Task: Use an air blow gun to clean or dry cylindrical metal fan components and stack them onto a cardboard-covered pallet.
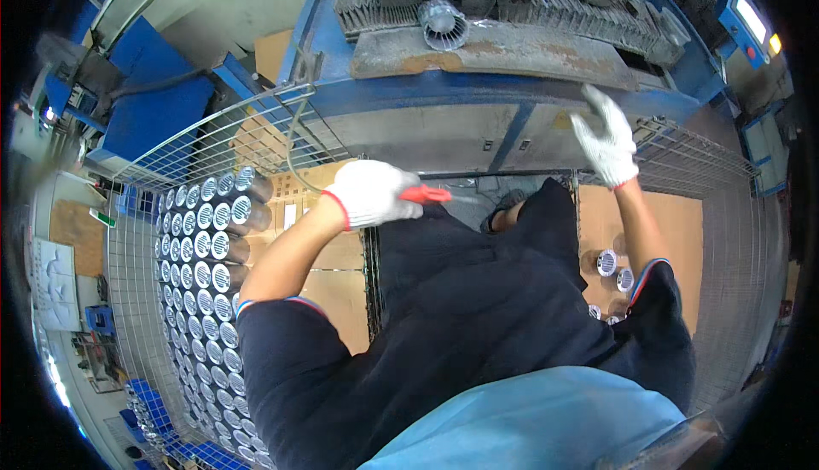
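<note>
My left hand (371,194), in a white knit glove with a red cuff, is wrapped around a red air blow gun (429,194). A thin pale hose (293,150) runs down to that hand, and the gun's nozzle points right, above my lap. My right hand (607,139), gloved the same way, is raised in front of the machine with fingers apart and nothing in it. Beyond both hands, a slotted cylindrical metal part (444,25) lies tilted on the dusty metal plate (529,54) of the machine, touched by neither hand.
To my left, a wire cage (128,274) holds rows of similar metal cylinders (203,242) on cardboard. Another wire cage (725,214) at my right has several cylinders (606,263) on its cardboard (665,223). A control box with a screen (751,22) stands at the far right.
</note>
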Motion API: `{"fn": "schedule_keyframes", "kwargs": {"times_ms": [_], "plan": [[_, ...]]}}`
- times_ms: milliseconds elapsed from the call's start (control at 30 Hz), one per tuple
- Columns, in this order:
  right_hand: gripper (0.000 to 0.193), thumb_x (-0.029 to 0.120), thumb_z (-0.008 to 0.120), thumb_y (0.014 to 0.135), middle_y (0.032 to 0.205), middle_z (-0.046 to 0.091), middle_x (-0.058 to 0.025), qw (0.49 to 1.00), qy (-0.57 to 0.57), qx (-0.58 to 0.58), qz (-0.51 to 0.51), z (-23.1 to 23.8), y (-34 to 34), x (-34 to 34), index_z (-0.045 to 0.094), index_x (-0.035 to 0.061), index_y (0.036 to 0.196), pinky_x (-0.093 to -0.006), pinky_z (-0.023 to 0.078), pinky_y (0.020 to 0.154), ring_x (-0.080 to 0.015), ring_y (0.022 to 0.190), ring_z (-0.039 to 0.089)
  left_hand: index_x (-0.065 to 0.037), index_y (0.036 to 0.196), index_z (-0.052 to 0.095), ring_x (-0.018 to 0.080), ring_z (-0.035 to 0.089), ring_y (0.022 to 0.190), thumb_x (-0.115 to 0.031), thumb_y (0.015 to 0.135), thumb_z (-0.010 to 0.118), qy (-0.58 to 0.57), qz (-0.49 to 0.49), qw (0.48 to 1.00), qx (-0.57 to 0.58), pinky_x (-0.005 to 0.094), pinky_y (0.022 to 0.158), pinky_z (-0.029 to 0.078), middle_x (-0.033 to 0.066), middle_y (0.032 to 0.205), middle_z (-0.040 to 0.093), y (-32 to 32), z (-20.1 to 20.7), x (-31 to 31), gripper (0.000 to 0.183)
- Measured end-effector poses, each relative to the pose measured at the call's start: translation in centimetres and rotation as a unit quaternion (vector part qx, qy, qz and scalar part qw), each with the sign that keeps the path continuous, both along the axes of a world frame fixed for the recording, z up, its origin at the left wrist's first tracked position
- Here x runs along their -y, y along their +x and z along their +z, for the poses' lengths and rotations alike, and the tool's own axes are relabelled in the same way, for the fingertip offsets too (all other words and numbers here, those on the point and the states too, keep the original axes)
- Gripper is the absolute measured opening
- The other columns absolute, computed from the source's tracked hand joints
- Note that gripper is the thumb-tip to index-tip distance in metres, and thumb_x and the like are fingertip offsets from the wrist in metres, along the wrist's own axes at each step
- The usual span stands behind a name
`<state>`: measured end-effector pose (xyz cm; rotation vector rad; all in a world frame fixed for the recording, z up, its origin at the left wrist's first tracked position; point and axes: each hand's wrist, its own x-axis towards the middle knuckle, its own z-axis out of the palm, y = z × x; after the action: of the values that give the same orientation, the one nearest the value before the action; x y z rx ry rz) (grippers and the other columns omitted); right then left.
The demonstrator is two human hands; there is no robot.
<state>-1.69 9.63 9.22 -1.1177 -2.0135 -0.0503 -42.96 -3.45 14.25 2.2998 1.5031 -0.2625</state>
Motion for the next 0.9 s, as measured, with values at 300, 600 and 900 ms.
{"fn": "schedule_keyframes", "kwargs": {"times_ms": [300,600,900], "plan": [[0.062,0.048,0.061,0.101,0.132,0.070,-0.0214,0.986,0.067,0.126,0.086,15.7,-21.8,-17.5,0.055,0.0068,0.147,-0.0456,0.053,0.104,-0.0411,0.120,0.067,0.001,0.126,0.061,0.0235,0.068,0.117,-0.009,0.093,0.080,0.248,0.209,0.701,0.635,0.0417,0.101,0.059,0.0144,0.137,0.062,-2.6,-1.9,-4.2,0.039],[0.037,0.034,0.048,0.103,0.098,0.075,-0.0263,0.967,0.060,0.245,0.015,20.4,-27.5,-22.7,0.063,0.0025,0.117,-0.0551,0.057,0.082,-0.0458,0.093,0.073,-0.006,0.139,0.061,0.0211,0.073,0.071,-0.028,0.099,0.073,0.349,0.396,0.684,0.503,0.0360,0.067,0.057,0.0111,0.092,0.077,-2.6,0.3,-9.6,0.048],[0.038,0.031,0.064,0.103,0.107,0.078,-0.0116,0.950,0.008,-0.312,-0.031,12.0,-10.0,-9.1,0.071,0.0071,0.131,-0.0356,0.059,0.083,-0.0242,0.086,0.074,-0.007,0.129,0.062,0.0487,0.070,0.102,-0.041,0.097,0.062,0.349,0.375,0.823,0.246,0.0560,0.088,0.055,0.0289,0.106,0.073,-0.1,3.1,-14.8,0.046]]}}
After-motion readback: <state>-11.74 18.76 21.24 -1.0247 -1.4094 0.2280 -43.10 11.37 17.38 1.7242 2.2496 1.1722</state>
